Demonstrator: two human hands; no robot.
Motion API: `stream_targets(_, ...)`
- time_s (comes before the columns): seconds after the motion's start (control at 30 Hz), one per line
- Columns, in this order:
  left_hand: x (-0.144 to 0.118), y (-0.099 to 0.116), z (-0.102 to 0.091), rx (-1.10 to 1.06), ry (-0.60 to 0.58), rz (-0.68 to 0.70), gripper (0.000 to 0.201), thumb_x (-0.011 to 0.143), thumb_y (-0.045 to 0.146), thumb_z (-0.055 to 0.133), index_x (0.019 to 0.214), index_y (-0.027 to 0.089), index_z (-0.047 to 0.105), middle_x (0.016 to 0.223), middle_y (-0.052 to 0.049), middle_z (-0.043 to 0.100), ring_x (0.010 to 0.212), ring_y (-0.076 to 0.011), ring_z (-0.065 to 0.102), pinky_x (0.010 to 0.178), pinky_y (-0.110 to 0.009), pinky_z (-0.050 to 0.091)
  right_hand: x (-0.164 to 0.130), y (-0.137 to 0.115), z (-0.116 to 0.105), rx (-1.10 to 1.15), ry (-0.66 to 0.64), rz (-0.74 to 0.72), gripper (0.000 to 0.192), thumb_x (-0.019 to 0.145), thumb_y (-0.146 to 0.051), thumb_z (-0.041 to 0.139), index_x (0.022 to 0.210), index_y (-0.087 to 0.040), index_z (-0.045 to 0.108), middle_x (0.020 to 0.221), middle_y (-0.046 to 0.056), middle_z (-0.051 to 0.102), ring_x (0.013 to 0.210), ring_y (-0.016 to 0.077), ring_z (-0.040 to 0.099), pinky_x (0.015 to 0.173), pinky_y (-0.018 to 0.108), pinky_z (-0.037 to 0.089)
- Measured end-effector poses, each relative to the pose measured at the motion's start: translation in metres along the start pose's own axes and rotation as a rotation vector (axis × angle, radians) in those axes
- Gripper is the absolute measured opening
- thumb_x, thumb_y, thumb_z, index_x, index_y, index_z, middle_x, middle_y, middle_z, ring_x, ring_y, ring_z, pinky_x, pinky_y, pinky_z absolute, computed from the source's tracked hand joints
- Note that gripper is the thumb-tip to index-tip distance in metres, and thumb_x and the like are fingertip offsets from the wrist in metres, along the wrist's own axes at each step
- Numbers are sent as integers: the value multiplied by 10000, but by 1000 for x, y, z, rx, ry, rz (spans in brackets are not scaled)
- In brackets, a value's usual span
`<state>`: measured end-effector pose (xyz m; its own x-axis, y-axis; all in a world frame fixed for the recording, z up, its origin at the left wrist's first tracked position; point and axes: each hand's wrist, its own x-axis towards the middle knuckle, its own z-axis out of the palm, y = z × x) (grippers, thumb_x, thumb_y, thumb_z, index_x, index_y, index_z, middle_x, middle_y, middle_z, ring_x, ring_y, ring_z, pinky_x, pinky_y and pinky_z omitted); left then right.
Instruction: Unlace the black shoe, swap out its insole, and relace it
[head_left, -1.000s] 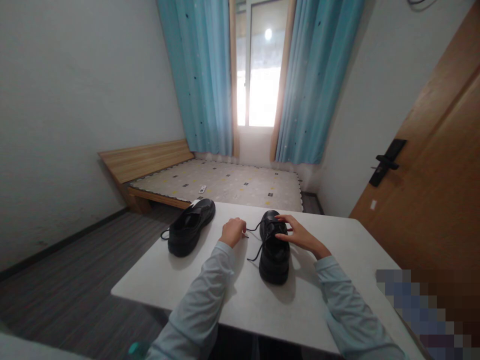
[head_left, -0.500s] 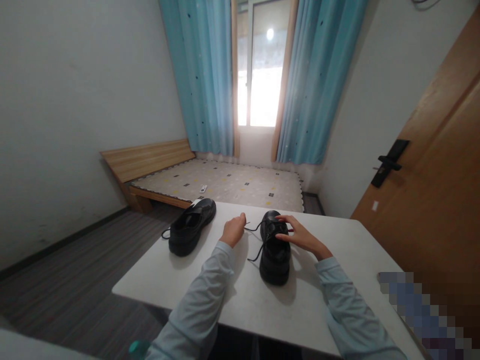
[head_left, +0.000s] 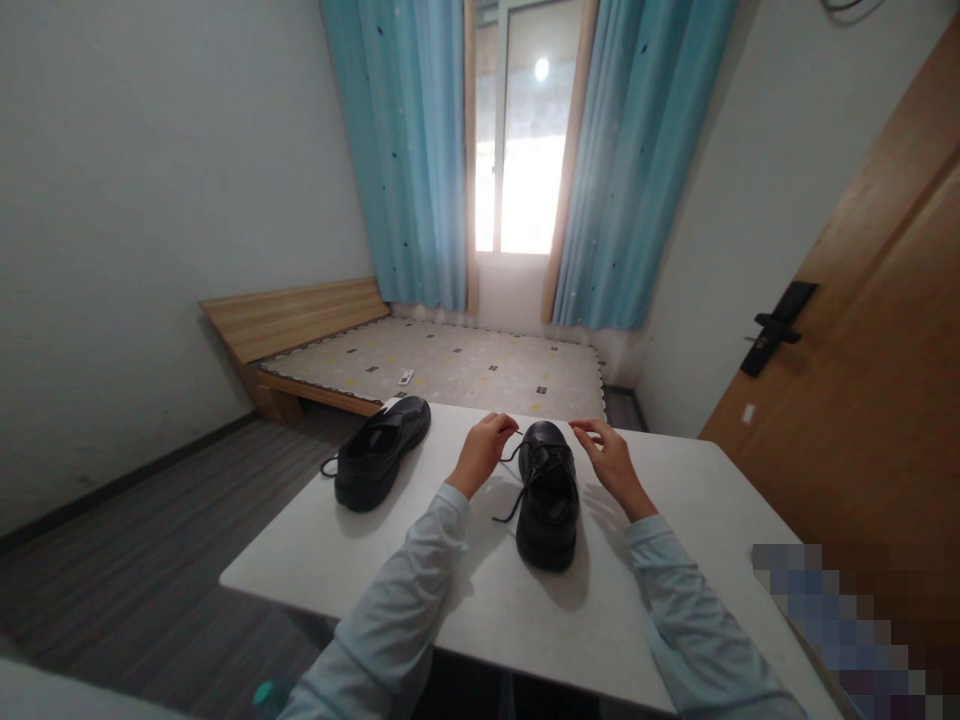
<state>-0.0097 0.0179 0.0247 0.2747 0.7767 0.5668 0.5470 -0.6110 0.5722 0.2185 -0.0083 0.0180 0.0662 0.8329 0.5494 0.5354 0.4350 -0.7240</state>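
A black lace-up shoe (head_left: 547, 535) stands on the white table (head_left: 480, 600), its toe pointing away from me. Left of its toe, my left hand (head_left: 484, 455) pinches a black shoelace (head_left: 511, 456) that runs from the shoe. Another loose lace end (head_left: 507, 518) trails onto the tabletop on the same side. On the other side of the toe is my right hand (head_left: 611, 465), fingers bent and a little apart, with no lace visible in them. The second black shoe (head_left: 375, 460) sits farther left near the table edge, a lace loop hanging out beside it.
Beyond the table is a bed (head_left: 450, 360) with a patterned mattress and a small white object (head_left: 406, 377) on it. A wooden door (head_left: 847, 300) stands at the right. Blue curtains (head_left: 409, 150) frame the window. A blurred patch covers the lower right.
My right hand has left the shoe's laces and moved to the right of its toe. My left hand has moved right and slightly forward, closer to the toe, with the lace.
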Motion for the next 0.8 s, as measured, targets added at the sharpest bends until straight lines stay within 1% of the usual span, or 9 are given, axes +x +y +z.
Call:
stream_targets(0.1,1,6,3,-65,44,16,96,860,187,528,842,186,623,864,-43,645,840,-166,594,809,-290,454,-1,-7,0,-9,50,-42,335,855,-487,502,912,-203,671,957,89,689,917,241,620,786,401,513)
stream_targets(0.17,1,8,4,-102,58,33,97,857,192,533,841,189,629,858,-40,648,837,-165,598,809,-291,458,-2,-12,1,-12,58,-73,315,862,-469,506,920,-210,675,948,84,694,903,236,624,779,394,514)
stream_targets(0.27,3,12,7,-144,58,80,104,860,199,536,850,198,640,865,-37,662,835,-161,606,804,-284,466,-3,-18,2,-35,29,-148,265,864,-436,533,937,-233,686,950,69,697,912,237,620,812,399,505)
stream_targets(0.4,3,18,13,-169,28,117,86,846,205,569,881,207,646,878,-28,683,831,-159,617,813,-289,474,-5,-26,5,-120,-29,-273,208,859,-395,566,949,-271,706,949,60,697,940,253,602,869,416,474)
stream_targets(0.53,2,22,17,-142,16,141,69,830,210,603,874,209,656,881,-20,695,849,-159,625,833,-292,476,-6,-30,10,-233,-63,-381,192,885,-348,537,892,-266,711,870,60,699,870,246,592,813,401,472)
stream_targets(0.67,0,24,19,-111,14,176,60,828,204,611,871,201,654,878,-12,695,850,-146,626,829,-277,482,-8,-28,14,-362,-20,-494,181,887,-314,541,820,-225,684,806,65,687,812,234,575,763,384,453)
stream_targets(0.8,0,23,19,-119,-9,200,81,818,202,625,897,199,641,882,-7,689,823,-134,624,800,-264,494,-9,-26,15,-411,-18,-523,132,875,-270,556,809,-205,650,799,63,668,797,225,571,747,364,442)
